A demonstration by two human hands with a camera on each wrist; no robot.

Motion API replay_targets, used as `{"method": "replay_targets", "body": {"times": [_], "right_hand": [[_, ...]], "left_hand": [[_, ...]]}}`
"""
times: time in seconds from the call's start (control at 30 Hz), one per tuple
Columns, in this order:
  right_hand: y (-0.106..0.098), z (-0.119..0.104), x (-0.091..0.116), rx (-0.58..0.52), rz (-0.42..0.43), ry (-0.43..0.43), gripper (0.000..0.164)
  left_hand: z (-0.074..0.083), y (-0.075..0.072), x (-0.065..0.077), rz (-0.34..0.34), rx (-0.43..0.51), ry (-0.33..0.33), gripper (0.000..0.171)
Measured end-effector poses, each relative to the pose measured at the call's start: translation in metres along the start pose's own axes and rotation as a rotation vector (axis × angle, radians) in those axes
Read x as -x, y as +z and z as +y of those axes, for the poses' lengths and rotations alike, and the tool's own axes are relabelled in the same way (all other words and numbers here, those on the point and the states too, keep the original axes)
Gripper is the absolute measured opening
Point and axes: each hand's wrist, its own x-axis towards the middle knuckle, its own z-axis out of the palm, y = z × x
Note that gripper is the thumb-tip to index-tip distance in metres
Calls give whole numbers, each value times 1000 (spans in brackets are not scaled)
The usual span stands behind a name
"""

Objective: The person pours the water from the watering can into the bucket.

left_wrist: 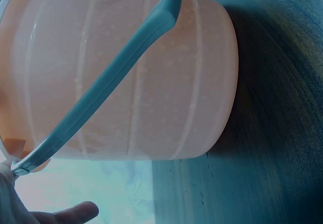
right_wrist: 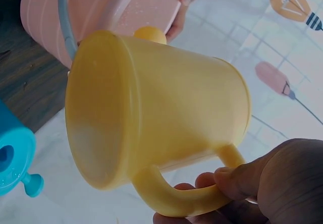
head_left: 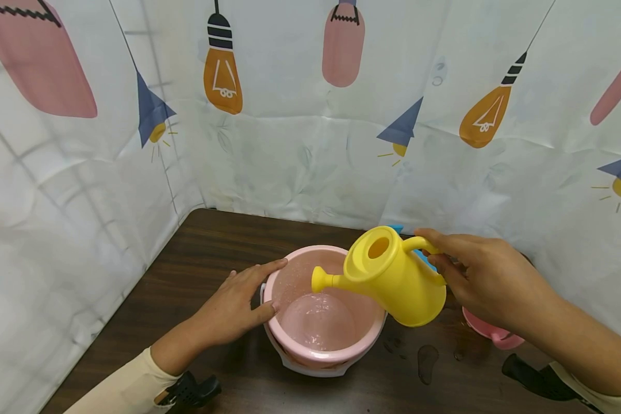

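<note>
Watering can (head_left: 406,293) gripped by the right hand (head_left: 489,276); bucket rim (head_left: 323,356) touched by the outspread left hand (head_left: 235,305). Spillage could be caused if the spout (head_left: 321,280) is swung outward.

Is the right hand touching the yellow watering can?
Touching. The right wrist view shows the right hand curled round the handle of the yellow watering can.
</note>
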Motion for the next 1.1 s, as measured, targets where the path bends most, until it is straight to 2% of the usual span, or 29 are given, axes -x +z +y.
{"method": "replay_targets", "body": {"times": [1.1], "right_hand": [[-1, -1, -2, 0, -18, 13, 53]], "left_hand": [[1, 0, 0, -13, 14, -16, 71]]}}
